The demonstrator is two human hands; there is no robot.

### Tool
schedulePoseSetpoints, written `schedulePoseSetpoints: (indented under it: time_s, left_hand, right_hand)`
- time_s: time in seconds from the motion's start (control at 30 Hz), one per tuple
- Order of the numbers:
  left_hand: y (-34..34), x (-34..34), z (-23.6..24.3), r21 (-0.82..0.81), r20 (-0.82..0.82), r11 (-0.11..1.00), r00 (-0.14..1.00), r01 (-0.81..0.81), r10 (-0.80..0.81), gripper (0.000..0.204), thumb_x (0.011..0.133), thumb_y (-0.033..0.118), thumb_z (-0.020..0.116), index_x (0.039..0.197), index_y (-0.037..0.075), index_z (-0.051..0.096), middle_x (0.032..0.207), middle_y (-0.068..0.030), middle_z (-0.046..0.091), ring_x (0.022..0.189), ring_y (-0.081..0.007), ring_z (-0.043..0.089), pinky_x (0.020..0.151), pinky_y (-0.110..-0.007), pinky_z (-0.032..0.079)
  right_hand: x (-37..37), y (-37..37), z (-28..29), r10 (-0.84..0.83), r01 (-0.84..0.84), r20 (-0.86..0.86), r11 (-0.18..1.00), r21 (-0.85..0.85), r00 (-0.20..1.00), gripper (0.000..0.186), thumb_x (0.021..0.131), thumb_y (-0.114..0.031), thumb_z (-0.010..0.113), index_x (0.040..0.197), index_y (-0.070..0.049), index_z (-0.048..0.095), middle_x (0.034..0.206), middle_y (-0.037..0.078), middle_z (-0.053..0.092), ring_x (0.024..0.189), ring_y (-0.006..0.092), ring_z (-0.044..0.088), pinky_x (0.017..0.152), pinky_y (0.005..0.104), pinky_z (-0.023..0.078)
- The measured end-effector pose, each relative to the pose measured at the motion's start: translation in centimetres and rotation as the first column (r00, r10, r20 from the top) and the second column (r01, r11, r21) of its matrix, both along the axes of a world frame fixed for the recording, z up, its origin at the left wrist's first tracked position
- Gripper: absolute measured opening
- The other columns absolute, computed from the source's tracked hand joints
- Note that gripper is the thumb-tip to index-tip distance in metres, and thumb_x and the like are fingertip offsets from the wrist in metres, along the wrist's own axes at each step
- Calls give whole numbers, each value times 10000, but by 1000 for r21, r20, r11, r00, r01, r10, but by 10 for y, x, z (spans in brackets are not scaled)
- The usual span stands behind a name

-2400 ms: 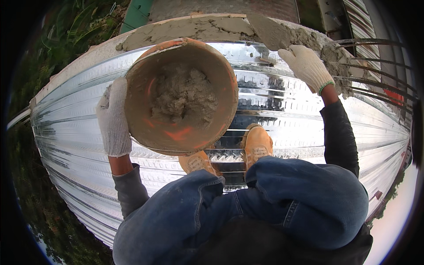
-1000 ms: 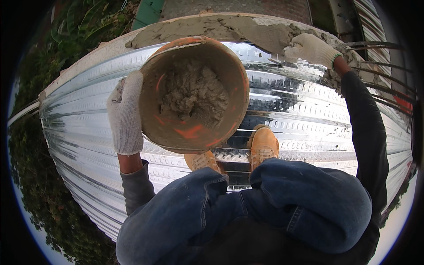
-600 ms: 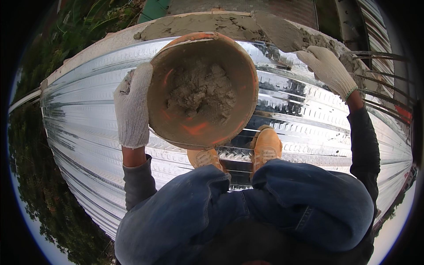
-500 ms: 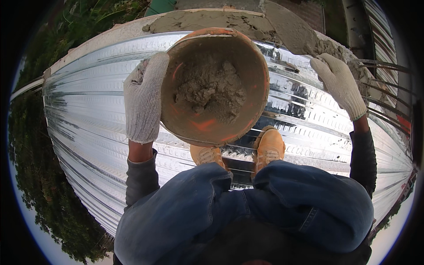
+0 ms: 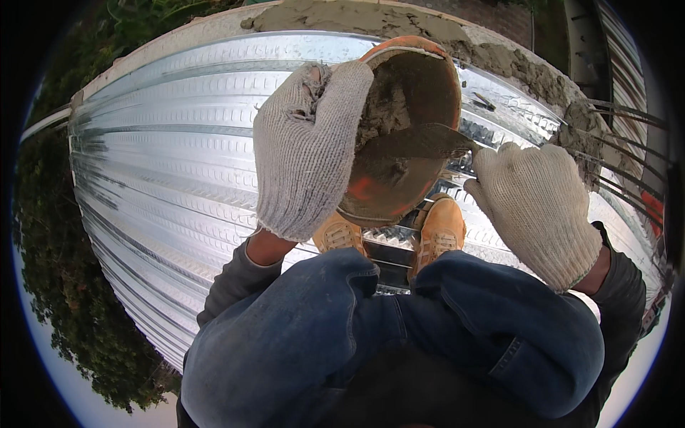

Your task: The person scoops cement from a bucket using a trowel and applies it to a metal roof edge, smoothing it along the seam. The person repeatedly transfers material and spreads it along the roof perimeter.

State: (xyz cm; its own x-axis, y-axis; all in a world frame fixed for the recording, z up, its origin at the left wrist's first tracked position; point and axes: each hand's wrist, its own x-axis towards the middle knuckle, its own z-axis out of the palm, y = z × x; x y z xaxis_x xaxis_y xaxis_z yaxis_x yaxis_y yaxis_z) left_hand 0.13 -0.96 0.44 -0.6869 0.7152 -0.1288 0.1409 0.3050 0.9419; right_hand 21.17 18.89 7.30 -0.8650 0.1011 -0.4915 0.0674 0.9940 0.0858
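My gloved left hand (image 5: 307, 150) is closed on the left rim of an orange bucket (image 5: 451, 85), which it holds tilted above my boots. Wet grey mortar (image 5: 385, 107) clings inside the bucket, its inner walls coated with it. My gloved right hand (image 5: 539, 207) is closed around the handle of a trowel, the handle itself mostly hidden by the glove. The mortar-smeared trowel (image 5: 421, 143) reaches leftward, its blade in the bucket's mouth. The left glove has a torn, dirty patch near the knuckles.
Ribbed shiny metal decking (image 5: 178, 157) lies under my tan boots (image 5: 439, 232). Along its far edge runs a concrete ledge with wet mortar (image 5: 342, 18) on it. Steel bars (image 5: 628, 143) stick out at the right. Trees (image 5: 78, 285) stand beyond the left edge.
The bucket has been tipped and shifted right, and my left hand has come up and right with it. My right hand has drawn nearer, bringing the trowel from the ledge into the bucket.
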Motion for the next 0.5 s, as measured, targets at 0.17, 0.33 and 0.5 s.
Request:
schedulePoseSetpoints:
  time_s: [0.17,0.33,0.5]
  left_hand:
    - [-8,8,-5,76,-38,992,994,102,-100,535,1027,262,856,1491,46,702,1261,-94,751,1096,-166,742,929,-306,630]
    - [6,17,-1,20,52,996,995,-81,80,414,1081,244,794,1407,-5,736,1186,-84,763,1070,-135,732,910,-281,618]
    - [-7,2,1,-20,10,992,992,-128,128,391,1158,223,685,1456,-30,690,1303,-56,738,1176,-124,715,1034,-297,594]
  right_hand:
    - [-2,-6,-9,18,-18,-27,1000,-4,999,333,1061,-372,720,1063,-40,733,891,133,727,805,303,772,711,449,600]
    - [5,-2,-29,-10,24,80,983,-183,997,326,1101,-354,656,1114,-37,734,960,156,711,894,326,762,769,471,608]
    - [1,7,-61,-40,143,209,851,-506,977,332,1141,-335,592,1166,-35,734,1029,179,694,983,348,752,827,494,615]
